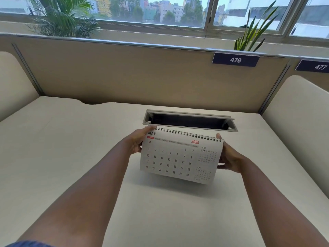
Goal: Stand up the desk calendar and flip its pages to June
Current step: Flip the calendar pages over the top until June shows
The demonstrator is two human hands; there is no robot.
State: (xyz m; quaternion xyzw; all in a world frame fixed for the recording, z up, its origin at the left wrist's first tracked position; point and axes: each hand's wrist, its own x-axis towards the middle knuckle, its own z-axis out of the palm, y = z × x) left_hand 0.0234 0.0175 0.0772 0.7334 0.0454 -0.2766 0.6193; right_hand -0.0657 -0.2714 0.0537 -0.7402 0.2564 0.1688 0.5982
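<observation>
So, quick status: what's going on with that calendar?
Left hand and right hand grip the calendar by its sides. Showing May, not June. Open cable tray just behind.

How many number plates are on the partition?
2: plate 476 sits on the partition's top edge, right of centre; plate 477 is further right, cut off by the frame edge. More may lie out of view.

1. The desk calendar [179, 157] sits mid-worktop [71, 157], towards the back edge.
2. The left hand [137, 142] is at its left side, the right hand [229, 158] at its right.
3. A cable tray [189, 120] lies just behind it.
4. A partition [124, 73] stands along the back edge.
</observation>
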